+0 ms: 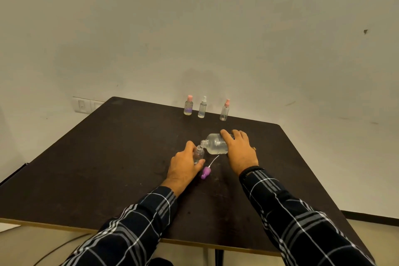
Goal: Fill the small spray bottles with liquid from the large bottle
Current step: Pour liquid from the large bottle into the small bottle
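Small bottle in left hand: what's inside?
The small bottle looks clear; any liquid level is unreadable. The left hand covers part of it. The large bottle is tipped at its open neck.

Lit dimly, with a warm yellowish cast. Showed soft, faint shadows on the dark tabletop (pixel 108 157). Bowed its edges through wide-angle distortion; rendered slightly soft throughout.

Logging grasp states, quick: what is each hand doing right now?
Left hand: grips the small open bottle.
Right hand: grips the tilted large bottle.
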